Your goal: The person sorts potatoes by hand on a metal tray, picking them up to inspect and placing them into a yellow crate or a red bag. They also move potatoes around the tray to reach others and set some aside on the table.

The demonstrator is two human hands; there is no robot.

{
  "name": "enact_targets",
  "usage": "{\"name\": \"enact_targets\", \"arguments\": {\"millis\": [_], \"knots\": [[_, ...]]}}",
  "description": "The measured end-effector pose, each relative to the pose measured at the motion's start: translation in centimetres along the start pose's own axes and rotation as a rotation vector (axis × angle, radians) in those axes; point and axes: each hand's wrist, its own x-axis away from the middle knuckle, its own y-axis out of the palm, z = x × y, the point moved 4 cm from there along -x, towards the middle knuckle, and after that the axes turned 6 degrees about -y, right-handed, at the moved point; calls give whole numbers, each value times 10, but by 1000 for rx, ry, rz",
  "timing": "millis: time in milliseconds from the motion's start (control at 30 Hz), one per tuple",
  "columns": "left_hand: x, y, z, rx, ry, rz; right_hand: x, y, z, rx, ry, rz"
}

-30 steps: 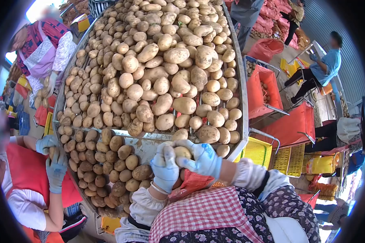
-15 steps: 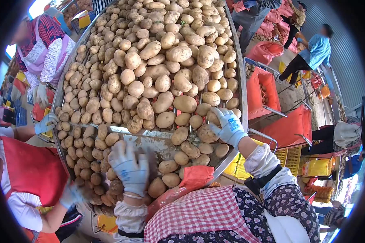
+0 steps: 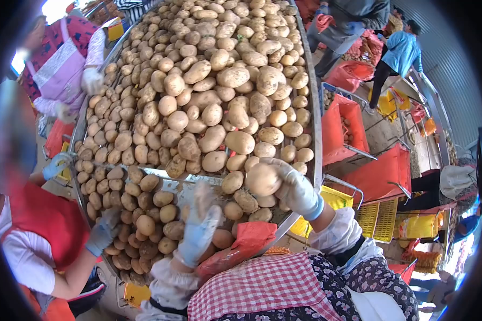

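While the sorting table [image 3: 317,140] sits heaped with pale potatoes [image 3: 214,80], the person's right hand [image 3: 297,188], in a light glove, is closed round one large potato [image 3: 262,178]. The fingers wrap its far side. The potato is held up at the near right corner of the table, just above the loose ones lying there.

The left hand [image 3: 198,229] is also gloved and is motion-blurred. Its fingers are spread and pointing up, with nothing in it that I can see. It hangs over the near section of the table, between the smaller, darker potatoes [image 3: 144,208] on its left and an orange bag [image 3: 249,238] just beside its wrist on the right.

A metal divider [image 3: 166,175] runs across the table between the pale heap and the darker lot.

At the left edge a co-worker in a red apron [image 3: 43,230] has a gloved hand [image 3: 104,231] down on the darker potatoes. Farther up the same side stands a second person in a pink apron [image 3: 64,64], close to the rim.

A red crate [image 3: 340,128] and a yellow crate [image 3: 334,198] stand off the right side.
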Motion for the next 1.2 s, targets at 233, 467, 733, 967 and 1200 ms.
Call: {"name": "enact_targets", "arguments": {"millis": [233,467,733,967,1200], "knots": [[-10,14,-29,1088,-353,-297,-10,-11,-17,2003,-46,-35],[3,-9,-20,1119,-246,-309,-20,-4,-12,1986,200,-115],[14,-14,-43,948,-290,-243,-4,5,47,125,209,97],[32,-5,-28,951,-497,-476,1,81,53,731,-134,-259],[30,-29,-38,673,-333,-263,-2,113,57,818,-264,-345]]}}
